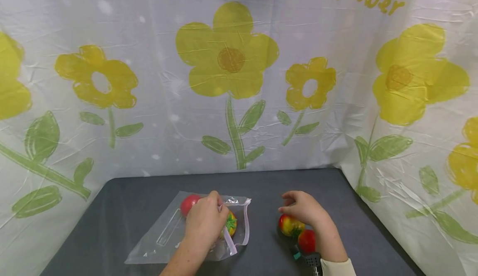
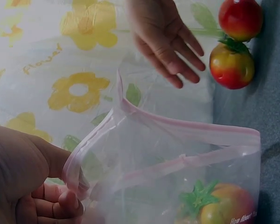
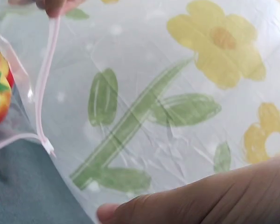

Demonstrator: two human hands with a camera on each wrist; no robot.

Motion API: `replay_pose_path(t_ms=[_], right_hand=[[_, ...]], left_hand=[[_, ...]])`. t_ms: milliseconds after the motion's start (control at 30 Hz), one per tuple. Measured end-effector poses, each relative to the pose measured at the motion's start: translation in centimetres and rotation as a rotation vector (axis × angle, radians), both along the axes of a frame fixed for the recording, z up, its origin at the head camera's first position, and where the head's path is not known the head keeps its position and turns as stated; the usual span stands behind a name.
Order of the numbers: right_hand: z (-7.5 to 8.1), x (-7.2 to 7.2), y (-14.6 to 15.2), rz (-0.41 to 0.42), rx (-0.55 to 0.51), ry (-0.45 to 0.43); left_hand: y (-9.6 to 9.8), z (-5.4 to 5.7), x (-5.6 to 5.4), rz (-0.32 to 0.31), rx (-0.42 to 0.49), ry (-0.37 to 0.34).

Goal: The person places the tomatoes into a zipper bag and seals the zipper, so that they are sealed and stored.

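Observation:
My left hand (image 1: 203,222) pinches the pink-edged rim of a clear zip bag (image 1: 149,249), lifting its mouth apart. Inside the bag lie a red round fruit (image 1: 189,204) and a red-and-yellow toy tomato (image 2: 224,205) with a green leafy top. To the right, my right hand (image 1: 304,207) hovers with relaxed fingers and nothing in them. Just under it sits a yellow-and-red tomato (image 2: 232,65), and beside that a redder one (image 2: 241,18). In the right wrist view the bag's zip slider (image 3: 47,147) hangs at the corner of the mouth.
The dark grey table (image 1: 261,180) carries everything. A pale curtain (image 1: 164,151) with yellow flowers stands around its back and sides. A black wrist device (image 1: 313,260) is strapped at the right wrist, close to the redder tomato.

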State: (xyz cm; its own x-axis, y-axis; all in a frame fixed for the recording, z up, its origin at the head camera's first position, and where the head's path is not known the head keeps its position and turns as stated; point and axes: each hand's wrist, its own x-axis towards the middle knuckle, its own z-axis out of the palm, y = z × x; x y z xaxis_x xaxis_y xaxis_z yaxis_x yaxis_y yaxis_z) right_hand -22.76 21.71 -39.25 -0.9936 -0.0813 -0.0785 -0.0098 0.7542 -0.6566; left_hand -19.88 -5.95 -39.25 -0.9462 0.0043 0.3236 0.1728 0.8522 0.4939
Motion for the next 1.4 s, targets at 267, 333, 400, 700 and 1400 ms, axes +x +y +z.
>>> replay_pose_path(t_ms=[267,333,400,700,1400], right_hand=[[-0.9,-0.6,1.5,0.010,-0.014,-0.083],[-1.1,-0.7,1.8,0.005,0.000,-0.092],[-1.3,-0.8,2.0,-0.012,0.010,-0.099],[-1.9,-1.1,2.5,-0.045,0.033,-0.093],[-2.9,-1.6,2.9,-0.088,0.008,-0.131]], left_hand=[[-0.1,0.1,0.0,0.016,-0.020,-0.027],[-0.1,0.1,0.0,0.012,-0.020,-0.020],[-0.2,0.1,0.0,0.009,-0.019,-0.014],[-0.3,0.1,-0.1,0.002,-0.019,-0.023],[-0.2,0.1,-0.2,0.000,-0.022,-0.045]])
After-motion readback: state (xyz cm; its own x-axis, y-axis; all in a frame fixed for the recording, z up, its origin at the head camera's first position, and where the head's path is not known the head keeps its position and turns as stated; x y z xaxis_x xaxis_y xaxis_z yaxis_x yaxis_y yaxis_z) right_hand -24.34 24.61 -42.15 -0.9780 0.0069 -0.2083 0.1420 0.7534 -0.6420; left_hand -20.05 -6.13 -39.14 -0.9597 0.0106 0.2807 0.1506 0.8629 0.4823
